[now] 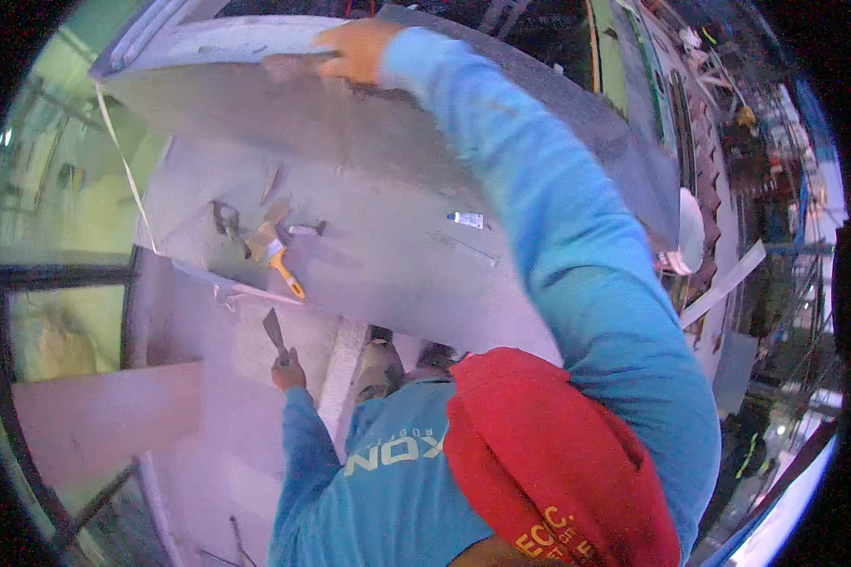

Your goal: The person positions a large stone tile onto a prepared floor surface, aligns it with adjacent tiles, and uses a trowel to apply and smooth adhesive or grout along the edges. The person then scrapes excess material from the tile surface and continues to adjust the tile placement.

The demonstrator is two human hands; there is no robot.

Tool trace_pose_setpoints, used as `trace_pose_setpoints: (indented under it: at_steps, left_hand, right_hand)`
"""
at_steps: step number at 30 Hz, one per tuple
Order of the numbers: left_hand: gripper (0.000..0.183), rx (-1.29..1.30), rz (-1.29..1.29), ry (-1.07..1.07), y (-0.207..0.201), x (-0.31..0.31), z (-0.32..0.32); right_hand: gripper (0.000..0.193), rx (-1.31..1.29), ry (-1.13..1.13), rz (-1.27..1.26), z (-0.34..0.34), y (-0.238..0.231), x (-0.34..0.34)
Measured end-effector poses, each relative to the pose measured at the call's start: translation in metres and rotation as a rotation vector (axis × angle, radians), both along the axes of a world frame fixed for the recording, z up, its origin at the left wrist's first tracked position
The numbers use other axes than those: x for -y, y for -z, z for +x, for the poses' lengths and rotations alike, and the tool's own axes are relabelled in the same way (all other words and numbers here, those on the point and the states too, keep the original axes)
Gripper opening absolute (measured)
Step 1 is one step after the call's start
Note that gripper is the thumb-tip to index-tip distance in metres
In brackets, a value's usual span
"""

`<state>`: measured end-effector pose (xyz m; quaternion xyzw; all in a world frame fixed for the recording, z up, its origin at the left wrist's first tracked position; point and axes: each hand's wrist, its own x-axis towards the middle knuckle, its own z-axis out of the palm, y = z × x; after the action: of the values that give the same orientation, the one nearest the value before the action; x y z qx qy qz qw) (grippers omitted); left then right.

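Note:
My left hand (288, 371), low at the left, is closed round the handle of a putty knife (273, 331), its dark blade pointing up. Far ahead, my right arm reaches across to the top edge of a grey panel (284, 109). My right hand (359, 49) is at that edge, its fingers blurred, so I cannot see whether they hold anything. Below the panel, on a pale grey surface (378, 269), lies a paintbrush with a yellow handle (288, 276). Beside it are a dark hand tool (225, 219), a thin pointed tool (271, 181) and a small pale-and-dark item (304, 229).
A small white-and-blue tube or packet (466, 219) lies right of the brush. A pale strap (125, 165) hangs at the left, near glass with a dark frame (57, 276). A white bucket (687, 236) stands right of my arm. Red cloth (558, 454) fills the lower foreground.

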<state>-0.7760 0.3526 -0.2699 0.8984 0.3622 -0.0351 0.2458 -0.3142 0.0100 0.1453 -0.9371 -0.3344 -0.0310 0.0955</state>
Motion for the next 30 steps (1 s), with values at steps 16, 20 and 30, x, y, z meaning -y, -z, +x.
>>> trace_pose_setpoints:
  at_steps: [16,20,30]
  left_hand:
    - [0.051,-0.205,-0.024,-0.103,0.083,0.059,-0.113]
    - [0.053,-0.155,-0.043,-0.136,0.095,0.063,-0.157]
    - [0.065,-0.477,-0.051,-0.144,0.113,0.039,-0.180]
  right_hand:
    - [0.024,0.259,-0.181,-0.924,0.009,-0.046,-0.120]
    - [0.025,0.201,-0.253,-1.129,0.005,-0.044,-0.106]
    - [0.022,-0.050,-0.206,-1.329,-0.073,-0.039,0.050]
